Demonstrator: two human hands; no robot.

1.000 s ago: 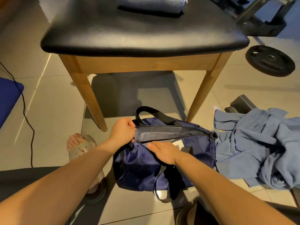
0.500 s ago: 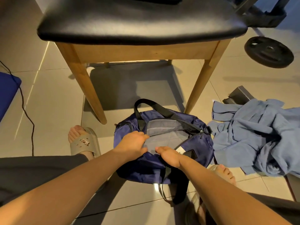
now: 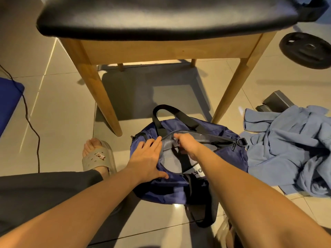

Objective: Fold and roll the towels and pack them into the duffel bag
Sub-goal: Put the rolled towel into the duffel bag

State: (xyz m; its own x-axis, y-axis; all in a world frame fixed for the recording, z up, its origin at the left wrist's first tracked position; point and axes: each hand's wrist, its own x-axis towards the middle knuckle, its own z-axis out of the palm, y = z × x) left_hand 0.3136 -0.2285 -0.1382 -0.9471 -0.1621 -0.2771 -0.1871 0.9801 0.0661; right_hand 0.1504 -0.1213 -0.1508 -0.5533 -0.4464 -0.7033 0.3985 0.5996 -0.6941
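The inside of the duffel bag [image 3: 231, 158] is mostly hidden by the person's forearms, and the printed label on its near side is cut off after a few letters. The right hand [image 3: 186, 144] reaches over the grey lining at the open mouth; its fingers seem curled around the far zipper edge, though blur makes the grip hard to confirm. The left hand [image 3: 146, 158] lies flat on the bag's navy left side, fingers spread and pressing the fabric, holding nothing. A crumpled pile of blue towels [image 3: 290, 149] lies on the floor just right of the bag, touching its end (well clear of both hands). The bag sits on pale glossy floor tiles [image 3: 59, 122] in front of a wooden stool [image 3: 161, 47] with a black padded seat. A weight plate [image 3: 306, 49] lies at upper right, a black cable [image 3: 30, 120] trails at left, and a sandalled foot [image 3: 97, 156] rests beside the bag.
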